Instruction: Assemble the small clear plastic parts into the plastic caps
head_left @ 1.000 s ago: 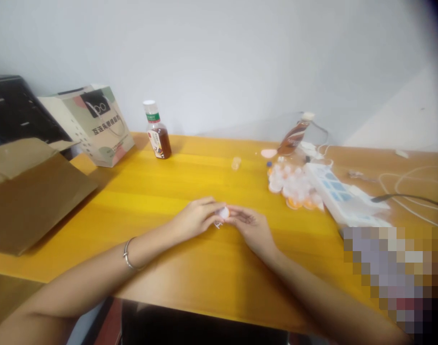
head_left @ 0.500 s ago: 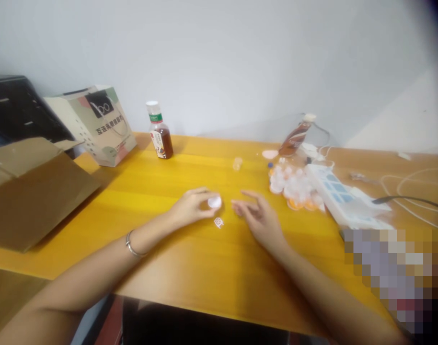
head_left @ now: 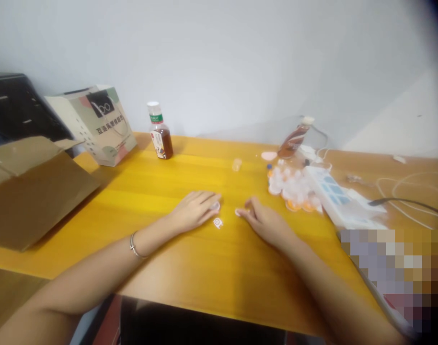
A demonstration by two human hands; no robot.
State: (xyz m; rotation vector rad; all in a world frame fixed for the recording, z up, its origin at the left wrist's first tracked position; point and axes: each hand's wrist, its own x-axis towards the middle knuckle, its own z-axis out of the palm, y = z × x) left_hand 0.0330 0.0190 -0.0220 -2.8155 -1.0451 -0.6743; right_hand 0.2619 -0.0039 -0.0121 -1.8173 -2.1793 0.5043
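Observation:
My left hand (head_left: 195,211) is closed round a small, clear-whitish round cup or cap (head_left: 215,206), which my fingers partly cover. Just in front of it on the tabletop lies a small white flat piece with a wheel pattern (head_left: 218,223). To the right, my right hand (head_left: 264,220) pinches a small whitish piece (head_left: 237,212) between thumb and fingers; it is too small and blurred to name. The two hands are apart, both low over the yellow wooden table (head_left: 190,273).
A cardboard box (head_left: 42,191) and a paper bag (head_left: 100,129) stand left, a bottle of dark drink (head_left: 161,139) behind. A small clear piece (head_left: 236,165) lies beyond my hands. Right are several white-and-orange round capsules (head_left: 291,187), a tilted bottle (head_left: 294,139), a white-blue box (head_left: 330,189) and cables (head_left: 406,199).
My left fingers have folded further over the round cup. My right hand has lowered slightly, its fingers drawn into a pinch with a small whitish piece now showing at the tips.

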